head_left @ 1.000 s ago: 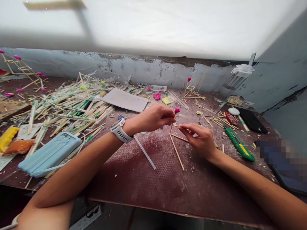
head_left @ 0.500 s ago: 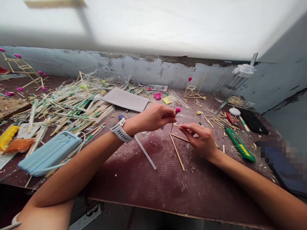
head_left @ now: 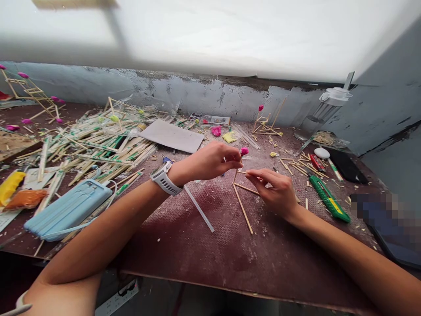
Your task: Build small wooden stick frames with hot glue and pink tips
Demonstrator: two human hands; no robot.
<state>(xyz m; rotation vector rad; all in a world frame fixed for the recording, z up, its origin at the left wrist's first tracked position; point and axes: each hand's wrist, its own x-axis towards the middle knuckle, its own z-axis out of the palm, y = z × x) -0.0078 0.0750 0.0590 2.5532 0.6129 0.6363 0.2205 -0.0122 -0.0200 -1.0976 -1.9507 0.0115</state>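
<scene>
My left hand (head_left: 215, 161), with a white watch (head_left: 167, 179) on its wrist, pinches an upright thin wooden stick (head_left: 235, 175) just below the pink clay ball (head_left: 244, 151) at its top. Opposite it, my right hand (head_left: 274, 189) has its fingertips closed on a short wooden stick (head_left: 242, 172) that points toward the upright one. Whether the two sticks touch is hidden by my fingers. From the foot of the upright stick, one stick (head_left: 243, 208) slants toward me along the table, and another (head_left: 246, 189) runs right under my right hand.
A translucent glue stick (head_left: 199, 209) lies left of the sticks. A green utility knife (head_left: 329, 199), a phone (head_left: 388, 232) and a bottle (head_left: 325, 112) stand or lie right. A pile of chopsticks (head_left: 95, 145) and a blue power bank (head_left: 69, 210) are left. A small stick frame (head_left: 265, 130) stands behind.
Almost nothing differs. Both hands keep their grips on the sticks, and the view has shifted very slightly.
</scene>
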